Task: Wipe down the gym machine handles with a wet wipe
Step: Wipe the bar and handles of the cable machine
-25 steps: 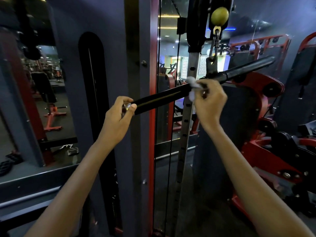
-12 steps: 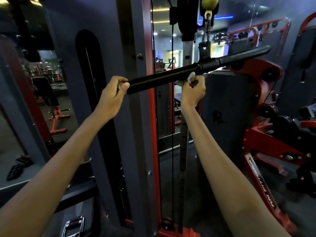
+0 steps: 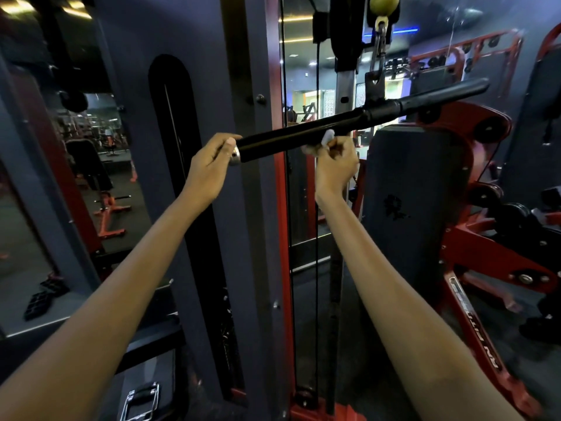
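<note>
Most of the white wet wipe was buried inside the right hand, only a corner showing under the black bar handle. The left hand covered the bar's chrome end cap in part. The yellow ball above the clip was cut by the top edge. Both forearms ran off the bottom edge. The mirrored gym behind was blurred.

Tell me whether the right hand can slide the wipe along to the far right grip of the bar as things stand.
Probably yes. The right hand holds the wet wipe under the bar, and the right grip is bare. The hanger bracket sits on top at mid-bar, so the hand would likely pass below it.
</note>
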A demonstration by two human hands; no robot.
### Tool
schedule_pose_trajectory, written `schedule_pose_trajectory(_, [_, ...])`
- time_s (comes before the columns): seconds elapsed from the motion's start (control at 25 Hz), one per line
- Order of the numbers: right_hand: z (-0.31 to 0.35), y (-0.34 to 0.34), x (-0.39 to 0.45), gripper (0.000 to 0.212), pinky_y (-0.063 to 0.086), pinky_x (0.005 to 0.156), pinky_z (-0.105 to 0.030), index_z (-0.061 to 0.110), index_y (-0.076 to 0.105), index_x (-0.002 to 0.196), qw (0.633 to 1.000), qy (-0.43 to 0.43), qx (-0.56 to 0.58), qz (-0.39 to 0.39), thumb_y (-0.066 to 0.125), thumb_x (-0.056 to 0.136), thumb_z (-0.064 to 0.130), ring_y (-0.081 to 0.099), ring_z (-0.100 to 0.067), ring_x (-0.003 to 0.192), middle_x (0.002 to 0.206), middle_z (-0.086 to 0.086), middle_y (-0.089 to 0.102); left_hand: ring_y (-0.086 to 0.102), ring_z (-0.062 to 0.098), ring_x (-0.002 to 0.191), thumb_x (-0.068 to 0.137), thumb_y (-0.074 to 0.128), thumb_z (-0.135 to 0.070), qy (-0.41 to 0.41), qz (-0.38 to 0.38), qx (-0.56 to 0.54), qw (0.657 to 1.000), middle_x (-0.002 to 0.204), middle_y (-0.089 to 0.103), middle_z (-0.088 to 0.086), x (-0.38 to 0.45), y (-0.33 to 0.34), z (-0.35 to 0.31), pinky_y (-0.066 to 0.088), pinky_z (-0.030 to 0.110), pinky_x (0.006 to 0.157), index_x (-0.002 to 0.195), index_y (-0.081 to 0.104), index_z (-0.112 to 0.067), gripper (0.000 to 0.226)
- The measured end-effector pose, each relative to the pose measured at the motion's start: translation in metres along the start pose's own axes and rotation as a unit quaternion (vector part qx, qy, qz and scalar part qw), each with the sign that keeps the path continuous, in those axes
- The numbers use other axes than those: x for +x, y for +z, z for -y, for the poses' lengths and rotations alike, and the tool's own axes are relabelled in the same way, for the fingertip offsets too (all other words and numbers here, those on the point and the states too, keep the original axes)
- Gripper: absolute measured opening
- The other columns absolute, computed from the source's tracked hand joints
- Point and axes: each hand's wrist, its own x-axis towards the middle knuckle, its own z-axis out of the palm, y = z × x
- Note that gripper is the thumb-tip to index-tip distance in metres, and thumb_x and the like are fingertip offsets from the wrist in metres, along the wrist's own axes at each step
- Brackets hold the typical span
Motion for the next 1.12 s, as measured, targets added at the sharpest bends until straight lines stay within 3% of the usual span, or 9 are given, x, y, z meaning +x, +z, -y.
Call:
schedule_pose_trajectory(0.16, [-0.002, 0.020, -0.034, 0.032, 0.053, 0.065, -0.039, 0.025, 0.046, 0.063, 0.999, -0.018, -0.004, 0.027, 0.063, 0.088, 0.016, 0.055, -0.016, 0.064, 0.064, 0.008, 0.052, 0.052, -0.001, 0.083, 0.104, 0.029, -0.025, -0.021, 0.002, -0.047, 0.999, 0.101, 0.059, -0.005, 0.003, -0.005, 0.005, 0.040, 0.013, 0.076, 0.108, 0.061, -0.022, 0.032])
schedule_pose_trajectory(0.24, [0.003, 0.029, -0.051, 0.033, 0.052, 0.063, -0.034, 0.026, 0.046, 0.063, 0.999, -0.019, 0.020, 0.032, 0.064, 0.087, 0.013, 0.052, -0.007, 0.060, 0.062, 0.010, 0.051, 0.053, 0.000, 0.085, 0.104, 0.026, -0.029, -0.023, -0.001, -0.058, 0.998, 0.102, 0.061, -0.005, 0.003, -0.007, 0.003, 0.040, 0.013, 0.077, 0.111, 0.061, -0.023, 0.037])
schedule_pose_trajectory(0.36, [0.011, 0.040, -0.074, 0.028, 0.043, 0.057, -0.014, 0.019, 0.049, 0.064, 0.997, -0.022, 0.055, 0.058, 0.063, 0.088, 0.013, 0.047, 0.002, 0.054, 0.061, 0.008, 0.050, 0.055, -0.003, 0.086, 0.105, 0.023, -0.030, -0.024, -0.005, -0.063, 0.998, 0.103, 0.061, -0.008, 0.004, -0.009, 0.001, 0.041, 0.012, 0.078, 0.115, 0.060, -0.022, 0.040])
schedule_pose_trajectory(0.64, [0.024, 0.042, -0.115, 0.012, 0.048, 0.063, -0.018, 0.006, 0.059, 0.079, 0.975, -0.093, 0.058, 0.191, 0.061, 0.082, -0.005, 0.055, -0.002, 0.065, 0.071, 0.008, 0.057, 0.058, 0.003, 0.086, 0.105, 0.020, -0.028, -0.006, 0.016, -0.094, 0.995, 0.100, 0.061, 0.003, 0.001, -0.011, 0.001, 0.047, 0.015, 0.074, 0.122, 0.055, -0.014, 0.041])
schedule_pose_trajectory(0.76, [0.022, 0.025, -0.091, 0.004, 0.047, 0.063, -0.025, 0.010, 0.061, 0.082, 0.987, -0.127, 0.030, 0.094, 0.062, 0.085, 0.008, 0.054, -0.012, 0.068, 0.077, -0.002, 0.058, 0.054, 0.004, 0.096, 0.105, 0.019, -0.025, 0.009, 0.035, -0.086, 0.996, 0.113, 0.058, 0.003, -0.002, -0.009, 0.008, 0.041, 0.013, 0.082, 0.123, 0.054, -0.015, 0.041])
schedule_pose_trajectory(0.84, [0.021, 0.018, -0.069, 0.011, 0.048, 0.068, -0.022, 0.006, 0.065, 0.090, 0.987, -0.155, -0.026, 0.031, 0.058, 0.082, 0.001, 0.053, -0.006, 0.074, 0.087, -0.006, 0.057, 0.053, 0.001, 0.094, 0.105, 0.018, -0.028, -0.003, 0.047, -0.088, 0.995, 0.113, 0.058, -0.002, -0.005, -0.004, 0.009, 0.039, 0.010, 0.077, 0.121, 0.055, -0.021, 0.041])
schedule_pose_trajectory(0.92, [0.023, 0.020, -0.067, 0.025, 0.047, 0.071, -0.014, 0.002, 0.066, 0.103, 0.970, -0.216, -0.089, 0.061, 0.057, 0.080, -0.005, 0.049, 0.001, 0.075, 0.090, -0.010, 0.055, 0.054, 0.001, 0.095, 0.105, 0.019, -0.028, -0.009, 0.046, -0.100, 0.994, 0.113, 0.058, -0.004, -0.007, 0.001, 0.010, 0.041, 0.011, 0.076, 0.121, 0.055, -0.022, 0.040])
schedule_pose_trajectory(1.04, [0.022, 0.022, -0.079, 0.036, 0.036, 0.069, -0.006, 0.000, 0.064, 0.112, 0.909, -0.340, -0.168, 0.172, 0.055, 0.078, -0.010, 0.042, -0.002, 0.071, 0.083, -0.013, 0.053, 0.056, 0.008, 0.103, 0.104, 0.021, -0.031, -0.004, 0.033, -0.127, 0.991, 0.116, 0.060, -0.002, -0.007, 0.006, 0.013, 0.043, 0.016, 0.079, 0.123, 0.055, -0.021, 0.040])
schedule_pose_trajectory(1.12, [0.028, 0.016, -0.061, 0.033, 0.035, 0.068, -0.004, 0.000, 0.067, 0.107, 0.896, -0.361, -0.204, 0.157, 0.056, 0.077, -0.010, 0.044, -0.007, 0.070, 0.081, -0.015, 0.054, 0.056, 0.013, 0.105, 0.102, 0.020, -0.040, -0.029, 0.026, -0.152, 0.988, 0.118, 0.060, 0.000, -0.004, 0.005, 0.014, 0.043, 0.022, 0.081, 0.123, 0.055, -0.025, 0.043])
